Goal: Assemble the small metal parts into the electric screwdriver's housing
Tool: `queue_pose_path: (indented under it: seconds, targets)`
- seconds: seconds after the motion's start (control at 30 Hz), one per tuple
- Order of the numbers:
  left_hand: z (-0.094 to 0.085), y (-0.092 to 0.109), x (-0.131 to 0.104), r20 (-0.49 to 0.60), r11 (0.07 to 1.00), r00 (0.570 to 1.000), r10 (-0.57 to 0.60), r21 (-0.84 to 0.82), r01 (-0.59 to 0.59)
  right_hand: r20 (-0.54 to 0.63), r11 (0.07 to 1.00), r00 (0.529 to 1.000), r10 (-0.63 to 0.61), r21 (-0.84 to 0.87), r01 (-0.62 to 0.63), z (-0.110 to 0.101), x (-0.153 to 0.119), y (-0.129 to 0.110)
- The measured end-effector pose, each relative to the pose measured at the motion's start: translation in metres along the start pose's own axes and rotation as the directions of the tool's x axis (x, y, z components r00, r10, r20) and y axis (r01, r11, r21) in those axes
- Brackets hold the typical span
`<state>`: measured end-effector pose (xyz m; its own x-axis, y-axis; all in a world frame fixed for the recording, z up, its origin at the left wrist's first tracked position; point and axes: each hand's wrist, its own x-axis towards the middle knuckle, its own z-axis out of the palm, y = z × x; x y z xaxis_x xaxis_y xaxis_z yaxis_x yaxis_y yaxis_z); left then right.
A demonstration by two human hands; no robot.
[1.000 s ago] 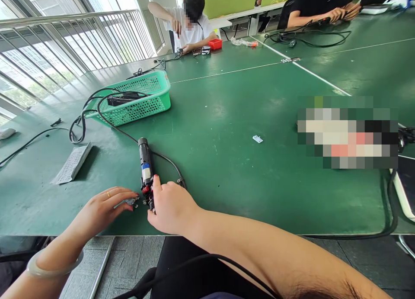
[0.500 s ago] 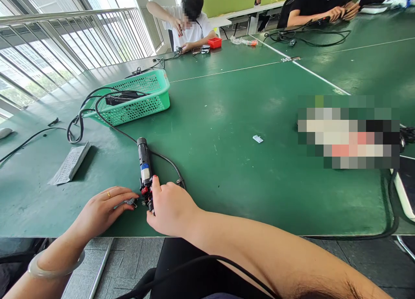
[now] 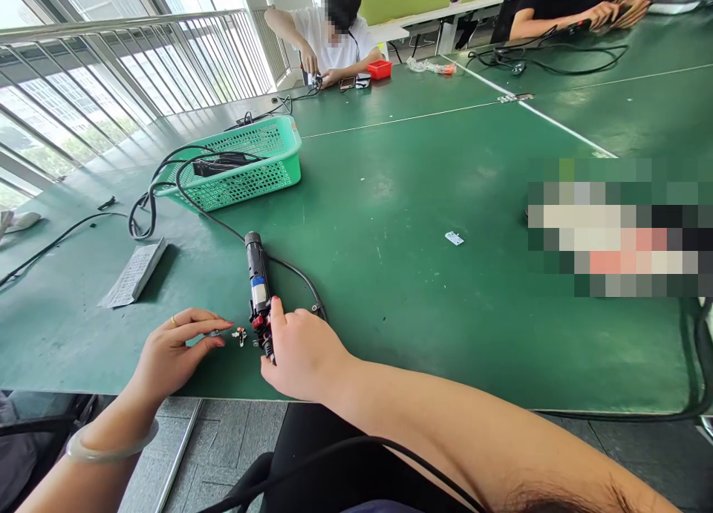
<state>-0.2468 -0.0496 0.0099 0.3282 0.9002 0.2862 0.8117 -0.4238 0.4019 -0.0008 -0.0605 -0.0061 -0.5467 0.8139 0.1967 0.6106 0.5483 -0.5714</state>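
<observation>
A black cylindrical tool [image 3: 258, 275] with a blue and white band and red parts near its lower end lies on the green table [image 3: 390, 305]. My right hand [image 3: 306, 346] is closed around its lower right side, the index finger pointing up along it. To the left, my left hand [image 3: 181, 342] rests on the table with thumb and fingers close together on a small greyish piece, partly hidden between them. A small metallic piece [image 3: 239, 336] with orange bits lies between my left fingertips and the tool.
A green mesh basket [image 3: 245, 183] holding black items and cables stands behind the tool. Folded paper [image 3: 137, 272] lies at left, a small white piece [image 3: 454, 238] at centre right. Across the table, one person [image 3: 339, 38] and another's arms [image 3: 568, 23] are visible.
My left hand has drawn back a little to the left of the tool, uncovering the small metallic piece. My right hand stays on the tool. The whole view has shifted slightly.
</observation>
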Motion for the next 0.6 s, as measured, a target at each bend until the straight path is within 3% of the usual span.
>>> queue_pose_path:
  seconds: [0.17, 0.37, 0.47, 0.6]
  targets:
    - [0.0, 0.004, 0.003, -0.069, 0.972, 0.976, -0.205, -0.127, 0.196, -0.005, 1.0, 1.0, 0.0, 0.004, 0.0, -0.001, -0.001, 0.0]
    - [0.002, 0.01, 0.0, -0.011, 0.892, 0.924, -0.381, -0.269, 0.365, -0.002, 1.0, 1.0, 0.001, -0.004, -0.001, -0.001, -0.001, 0.0]
    - [0.004, 0.015, 0.0, 0.038, 0.755, 0.84, -0.541, -0.417, 0.506, -0.001, 1.0, 1.0, 0.006, -0.004, -0.006, -0.001, -0.001, 0.0]
    - [0.006, 0.022, 0.003, 0.113, 0.424, 0.719, -0.686, -0.741, 0.521, -0.003, 1.0, 1.0, 0.013, 0.008, -0.013, -0.001, -0.001, 0.001]
